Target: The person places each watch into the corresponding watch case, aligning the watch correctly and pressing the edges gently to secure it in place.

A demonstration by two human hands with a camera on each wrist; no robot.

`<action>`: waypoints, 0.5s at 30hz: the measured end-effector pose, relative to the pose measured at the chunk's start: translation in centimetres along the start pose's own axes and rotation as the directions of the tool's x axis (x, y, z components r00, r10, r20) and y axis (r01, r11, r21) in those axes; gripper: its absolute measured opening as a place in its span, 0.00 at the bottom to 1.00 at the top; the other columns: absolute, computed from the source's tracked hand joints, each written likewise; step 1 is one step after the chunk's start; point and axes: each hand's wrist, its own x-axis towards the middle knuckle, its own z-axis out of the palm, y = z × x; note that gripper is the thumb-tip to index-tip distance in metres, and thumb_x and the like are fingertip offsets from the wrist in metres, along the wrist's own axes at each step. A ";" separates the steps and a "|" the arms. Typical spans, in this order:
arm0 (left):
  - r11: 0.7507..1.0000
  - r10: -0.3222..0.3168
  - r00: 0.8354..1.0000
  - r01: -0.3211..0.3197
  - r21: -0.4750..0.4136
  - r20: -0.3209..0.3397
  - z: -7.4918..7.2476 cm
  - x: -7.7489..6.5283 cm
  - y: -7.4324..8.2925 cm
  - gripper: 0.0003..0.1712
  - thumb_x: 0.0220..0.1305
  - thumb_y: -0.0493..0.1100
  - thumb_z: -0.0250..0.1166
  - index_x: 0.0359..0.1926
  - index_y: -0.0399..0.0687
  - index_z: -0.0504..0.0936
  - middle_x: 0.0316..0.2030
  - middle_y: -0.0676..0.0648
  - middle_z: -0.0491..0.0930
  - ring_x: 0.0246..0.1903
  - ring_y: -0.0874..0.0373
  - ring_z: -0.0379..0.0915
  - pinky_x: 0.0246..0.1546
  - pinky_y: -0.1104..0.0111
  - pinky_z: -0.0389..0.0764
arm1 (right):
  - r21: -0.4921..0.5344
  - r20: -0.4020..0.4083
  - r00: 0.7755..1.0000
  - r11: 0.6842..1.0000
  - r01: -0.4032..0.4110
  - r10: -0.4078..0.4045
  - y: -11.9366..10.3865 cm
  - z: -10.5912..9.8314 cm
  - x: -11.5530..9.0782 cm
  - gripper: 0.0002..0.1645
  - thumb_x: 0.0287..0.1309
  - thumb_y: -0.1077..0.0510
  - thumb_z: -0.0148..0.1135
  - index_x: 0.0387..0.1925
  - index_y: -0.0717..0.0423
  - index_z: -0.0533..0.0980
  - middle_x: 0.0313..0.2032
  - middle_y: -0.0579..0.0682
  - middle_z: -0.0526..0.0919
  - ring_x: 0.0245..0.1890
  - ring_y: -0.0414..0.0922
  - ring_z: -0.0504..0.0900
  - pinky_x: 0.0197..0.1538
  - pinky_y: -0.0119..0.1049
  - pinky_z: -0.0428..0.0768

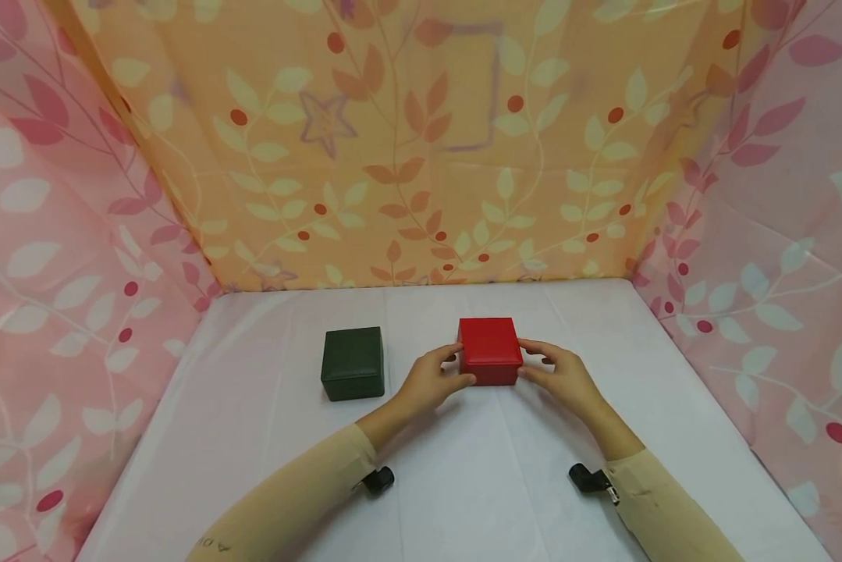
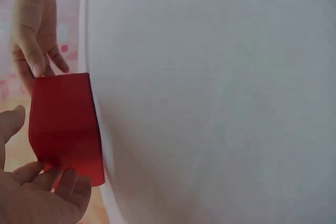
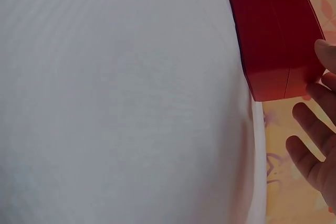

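Note:
A red box with a smooth lid sits on the white table, closed, between the two hands. From its left side, the left hand reaches in with its fingertips at the box wall; in the left wrist view its thumb stands apart from the box. The right hand is at the opposite side, its thumb and forefinger at the wall. Its other fingers are spread away from the box in the right wrist view. A fine seam runs round the red box there. Left of the hands stands a dark green box, also closed.
The table is covered with a white cloth. Leaf-patterned curtains rise around it, a yellow one behind and pink ones at the sides. Small black wrist cameras hang by both sleeves.

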 end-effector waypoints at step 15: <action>0.995 0.081 0.994 -0.085 0.053 0.072 -4.2 -2.9 1.2 0.37 0.66 0.55 0.70 0.72 0.52 0.72 0.68 0.45 0.74 0.64 0.41 0.71 0.61 0.47 0.76 | -0.109 -0.045 0.978 0.974 0.197 -0.203 -0.5 -0.3 -0.5 0.28 0.62 0.59 0.72 0.64 0.50 0.79 0.58 0.52 0.84 0.56 0.53 0.81 0.59 0.59 0.78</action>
